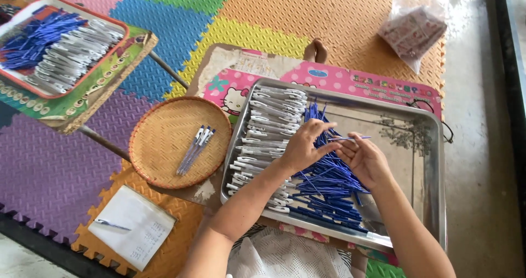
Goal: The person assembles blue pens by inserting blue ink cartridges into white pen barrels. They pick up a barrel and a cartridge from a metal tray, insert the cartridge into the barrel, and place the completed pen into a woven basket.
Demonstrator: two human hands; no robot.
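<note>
Both hands meet mid-frame over the steel tray [433, 146], left hand [303, 146] and right hand [364, 160] pinching one blue refill [350, 138]; three finished pens [196, 146] in the basket [159, 146], heaps remaining.

Clear plastic bag [412, 32], pink-patterned contents, on orange mat [339, 15], top right, beyond metal tray [427, 146].

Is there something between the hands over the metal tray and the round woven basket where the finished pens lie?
Nothing visible blocks it. The left hand and right hand hold a thin blue refill above the metal tray. Toward the woven basket there are only white pen barrels lying low, and the tray's rim.
</note>
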